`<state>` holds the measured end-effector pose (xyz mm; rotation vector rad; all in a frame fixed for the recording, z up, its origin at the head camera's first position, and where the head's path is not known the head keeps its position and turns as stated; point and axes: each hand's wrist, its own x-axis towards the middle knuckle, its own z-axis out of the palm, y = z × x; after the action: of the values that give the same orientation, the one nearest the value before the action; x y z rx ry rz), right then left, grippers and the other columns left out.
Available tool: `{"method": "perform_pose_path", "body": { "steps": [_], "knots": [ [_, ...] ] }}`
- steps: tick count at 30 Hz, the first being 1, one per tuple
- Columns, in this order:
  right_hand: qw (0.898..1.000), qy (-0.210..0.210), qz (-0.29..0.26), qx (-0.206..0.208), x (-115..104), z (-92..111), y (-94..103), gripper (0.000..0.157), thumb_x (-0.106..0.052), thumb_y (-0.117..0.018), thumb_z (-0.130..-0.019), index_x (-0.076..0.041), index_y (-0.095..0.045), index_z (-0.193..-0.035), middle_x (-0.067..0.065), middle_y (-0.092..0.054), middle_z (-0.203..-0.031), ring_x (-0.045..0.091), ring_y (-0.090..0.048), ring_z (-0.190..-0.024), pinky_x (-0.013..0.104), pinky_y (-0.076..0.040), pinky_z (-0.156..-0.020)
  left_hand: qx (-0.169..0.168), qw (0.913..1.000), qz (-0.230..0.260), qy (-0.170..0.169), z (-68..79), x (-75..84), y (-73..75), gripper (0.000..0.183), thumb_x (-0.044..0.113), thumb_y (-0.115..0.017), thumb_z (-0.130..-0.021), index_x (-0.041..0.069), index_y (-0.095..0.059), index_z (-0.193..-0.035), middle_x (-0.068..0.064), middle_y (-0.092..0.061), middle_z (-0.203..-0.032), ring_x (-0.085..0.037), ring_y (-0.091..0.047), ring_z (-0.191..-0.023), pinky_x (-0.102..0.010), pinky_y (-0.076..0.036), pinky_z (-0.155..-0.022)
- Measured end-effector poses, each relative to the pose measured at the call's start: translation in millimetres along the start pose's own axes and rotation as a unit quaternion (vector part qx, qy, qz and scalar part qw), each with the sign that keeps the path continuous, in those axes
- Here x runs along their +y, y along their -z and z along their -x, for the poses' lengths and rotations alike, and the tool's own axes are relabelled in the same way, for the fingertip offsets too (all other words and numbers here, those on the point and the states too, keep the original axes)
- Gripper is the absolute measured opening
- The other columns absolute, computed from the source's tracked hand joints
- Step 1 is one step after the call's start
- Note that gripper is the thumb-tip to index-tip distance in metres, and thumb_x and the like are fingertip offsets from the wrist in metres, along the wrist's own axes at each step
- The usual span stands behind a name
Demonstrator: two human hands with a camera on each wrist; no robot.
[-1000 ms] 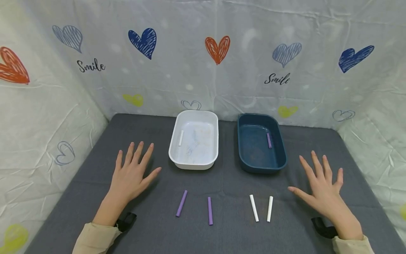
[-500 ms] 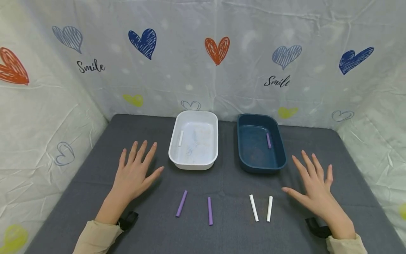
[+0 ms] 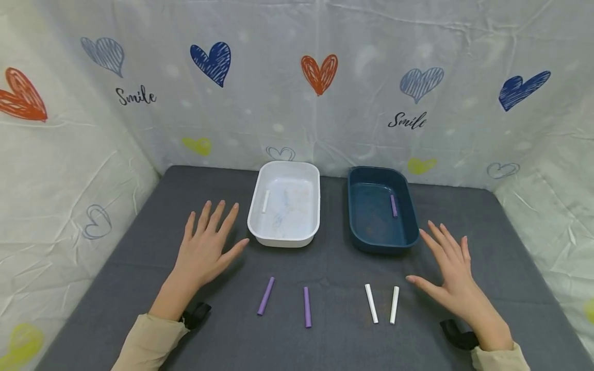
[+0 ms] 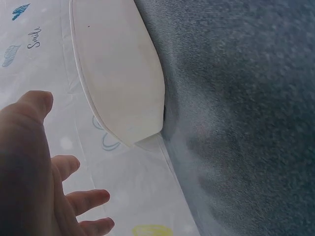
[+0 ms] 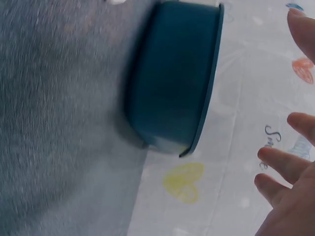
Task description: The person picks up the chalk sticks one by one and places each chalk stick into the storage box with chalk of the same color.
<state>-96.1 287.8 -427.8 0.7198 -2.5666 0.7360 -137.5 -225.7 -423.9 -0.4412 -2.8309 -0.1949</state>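
My left hand (image 3: 204, 255) hovers with spread fingers left of the white tray (image 3: 284, 243), holding nothing. My right hand (image 3: 457, 281), also spread and holding nothing, is just right of the dark blue tray (image 3: 385, 247). Between the hands, on the cloth, lie a purple chalk stick (image 3: 266, 296) and a second purple chalk stick (image 3: 308, 307). Nearer the right hand are a white chalk stick (image 3: 372, 304) and another white chalk stick (image 3: 394, 305). One white chalk piece (image 3: 265, 201) lies inside the white tray, and one purple chalk piece (image 3: 393, 205) inside the blue tray.
A dark grey cloth (image 3: 329, 350) covers the table. White curtains (image 3: 260, 103) printed with hearts stand behind it and at both sides. Both trays sit near the table's back edge, with a gap between them.
Both hands have moved inward: the left hand to the right and slightly forward, the right hand to the left, closer to the blue tray. The chalk and trays have stayed put.
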Motion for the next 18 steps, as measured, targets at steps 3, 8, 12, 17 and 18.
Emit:
{"method": "perform_pose_path", "body": {
  "steps": [3, 8, 12, 17, 18],
  "knots": [
    [1.000, 0.008, -0.026, 0.001, -3, -1, -2.7, 0.092, -0.059, -0.069, -0.086, -0.007, -0.036, -0.154, 0.019, -0.025, -0.160, 0.039, -0.014, -0.148, 0.070, 0.008, -0.110, 0.000, 1.0000, 0.001, -0.002, -1.4, 1.5, 0.8, 0.082, 0.059, -0.052, -0.096, 0.020, -0.021, -0.160, -0.020, -0.024, -0.160, -0.042, -0.012, -0.148, -0.064, -0.006, -0.115],
    [0.998, 0.017, -0.055, -0.017, -7, -2, -7.2, 0.093, -0.042, -0.081, -0.082, -0.004, -0.035, -0.153, 0.019, -0.025, -0.160, 0.036, -0.016, -0.149, 0.066, 0.005, -0.113, -0.001, 1.0000, 0.003, -0.003, -3.2, 3.5, 0.4, 0.082, 0.059, -0.052, -0.096, 0.019, -0.021, -0.160, -0.020, -0.024, -0.160, -0.042, -0.012, -0.148, -0.064, -0.007, -0.115],
    [0.997, 0.012, -0.067, -0.039, -10, -2, -11.0, 0.096, -0.030, -0.085, -0.078, -0.005, -0.033, -0.155, 0.017, -0.024, -0.161, 0.033, -0.019, -0.148, 0.063, -0.001, -0.115, 0.001, 1.0000, 0.004, -0.008, -6.0, 5.1, -0.8, 0.082, 0.059, -0.052, -0.096, 0.019, -0.022, -0.160, -0.020, -0.024, -0.160, -0.042, -0.012, -0.148, -0.064, -0.007, -0.115],
    [0.996, 0.018, -0.073, -0.050, -13, -1, -16.4, 0.098, -0.028, -0.086, -0.076, -0.005, -0.032, -0.155, 0.016, -0.025, -0.161, 0.027, -0.024, -0.146, 0.062, -0.012, -0.111, -0.002, 0.9999, 0.003, -0.013, -11.3, 7.1, -4.5, 0.083, 0.059, -0.053, -0.095, 0.018, -0.021, -0.160, -0.021, -0.024, -0.160, -0.042, -0.012, -0.148, -0.064, -0.008, -0.115],
    [0.996, 0.021, -0.074, -0.052, -14, 0, -17.5, 0.098, -0.028, -0.087, -0.076, -0.005, -0.032, -0.155, 0.016, -0.026, -0.161, 0.027, -0.025, -0.145, 0.061, -0.014, -0.109, -0.002, 0.9999, 0.003, -0.014, -12.4, 7.6, -5.1, 0.083, 0.059, -0.053, -0.095, 0.018, -0.021, -0.160, -0.021, -0.024, -0.160, -0.043, -0.013, -0.148, -0.064, -0.008, -0.115]
  ]
}}
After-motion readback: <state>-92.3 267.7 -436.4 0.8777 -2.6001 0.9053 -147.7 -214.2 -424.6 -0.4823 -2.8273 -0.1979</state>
